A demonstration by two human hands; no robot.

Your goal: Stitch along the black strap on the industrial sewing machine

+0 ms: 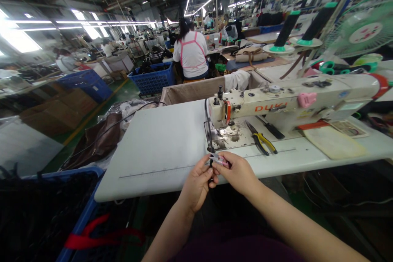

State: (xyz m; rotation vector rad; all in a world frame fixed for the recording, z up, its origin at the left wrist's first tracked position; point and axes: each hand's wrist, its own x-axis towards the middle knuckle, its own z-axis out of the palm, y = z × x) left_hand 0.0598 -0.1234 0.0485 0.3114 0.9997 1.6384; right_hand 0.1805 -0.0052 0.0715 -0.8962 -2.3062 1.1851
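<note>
Just in front of the table's front edge, my left hand (195,186) pinches a narrow black strip (211,163) between thumb and fingers. My right hand (241,173) is closed around small thread snips (220,160) with pinkish handles. Their blades point left and lie at the black strip, close to my left fingertips; I cannot tell whether they touch it. Beyond my hands stands a white sewing machine (276,100), its needle area hung with thin black material. Pliers (260,139) with yellow-and-black handles lie on its bed.
The white table (153,139) extends left of the machine. A black-handled tool (272,128) and a pale yellow pad (334,141) lie on the right. Thread cones (287,28) and a fan (365,28) stand behind. Blue crates (153,77) and a seated person (192,55) are farther off.
</note>
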